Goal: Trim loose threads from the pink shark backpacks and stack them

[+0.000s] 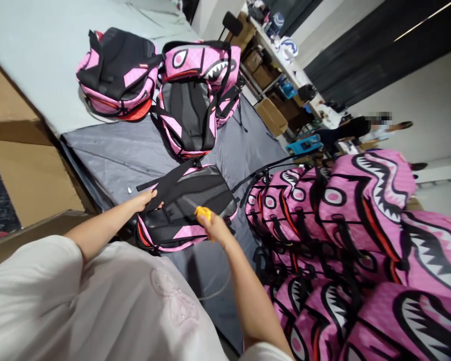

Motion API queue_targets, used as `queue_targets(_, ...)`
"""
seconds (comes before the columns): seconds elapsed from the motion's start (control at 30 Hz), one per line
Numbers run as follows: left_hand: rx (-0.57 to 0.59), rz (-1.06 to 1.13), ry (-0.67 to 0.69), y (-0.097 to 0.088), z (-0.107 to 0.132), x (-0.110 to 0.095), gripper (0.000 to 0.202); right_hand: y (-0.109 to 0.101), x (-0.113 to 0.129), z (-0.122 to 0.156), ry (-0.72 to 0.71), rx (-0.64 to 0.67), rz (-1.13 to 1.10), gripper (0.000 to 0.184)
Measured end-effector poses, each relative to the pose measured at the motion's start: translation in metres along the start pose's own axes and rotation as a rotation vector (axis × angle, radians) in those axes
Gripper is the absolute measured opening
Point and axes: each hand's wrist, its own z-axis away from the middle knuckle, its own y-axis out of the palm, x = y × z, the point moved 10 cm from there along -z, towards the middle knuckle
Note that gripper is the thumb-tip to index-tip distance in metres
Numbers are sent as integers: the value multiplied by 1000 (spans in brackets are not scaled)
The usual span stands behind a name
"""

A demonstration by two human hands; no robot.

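Far left: open cardboard boxes (26, 173) beside the table. A pink-and-black backpack (130, 65) sits near the back, back panel up, on pale cloth (33, 50). Small white piece (130, 190) lies on the grey cloth (105, 150), just beside the left forearm. Left hand (147, 199) is closed on a black shoulder strap (168, 188) of the near backpack (221, 188) — that one lies back panel up on the grey cloth, right in front of the person. Behind it, another bag (191, 113) also shows its back panel, with a shark-face bag (191, 59) just beyond. Right hand (216, 228) has its fingers wrapped around an orange tool (203, 213), pale tip over the near backpack's panel; can't tell if the tip touches. Thin pale cord (220, 290) curves below the right forearm; its ends are hidden. Right side: pink shark-face backpacks (300, 200) stacked in rows, teeth and eyes showing. Blue stool (304, 144) stands past them — co-worker (348, 130) near it.
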Motion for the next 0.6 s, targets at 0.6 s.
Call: queue_targets(0.6,-104,-1554,874,126,96,16,69,-70,-81,73,413,-88,405,52)
